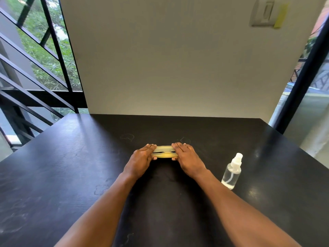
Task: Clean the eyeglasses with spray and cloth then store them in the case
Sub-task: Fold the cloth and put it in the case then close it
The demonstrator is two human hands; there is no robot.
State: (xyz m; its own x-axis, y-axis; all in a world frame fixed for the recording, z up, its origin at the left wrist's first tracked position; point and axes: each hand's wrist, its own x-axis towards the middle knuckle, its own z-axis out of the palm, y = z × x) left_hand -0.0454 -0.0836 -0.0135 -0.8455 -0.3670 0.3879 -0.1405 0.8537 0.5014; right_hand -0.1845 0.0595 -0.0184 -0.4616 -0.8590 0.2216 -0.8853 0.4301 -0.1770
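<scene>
A translucent yellowish eyeglass case [164, 152] lies on the black table [71, 166], its lid parted by a narrow dark slit along the front. Something dark shows through the slit, and a yellow patch sits at the lower edge; I cannot tell what either is. My left hand [141, 160] grips the case's left end, fingers over the top and thumb at the front. My right hand [187, 157] grips the right end the same way. A clear spray bottle [232, 172] with a white nozzle stands upright to the right of my right forearm.
A pale wall panel [169, 59] rises at the table's far edge. Windows with black frames flank it on both sides. A switch plate with a yellow note [267, 14] hangs high on the wall.
</scene>
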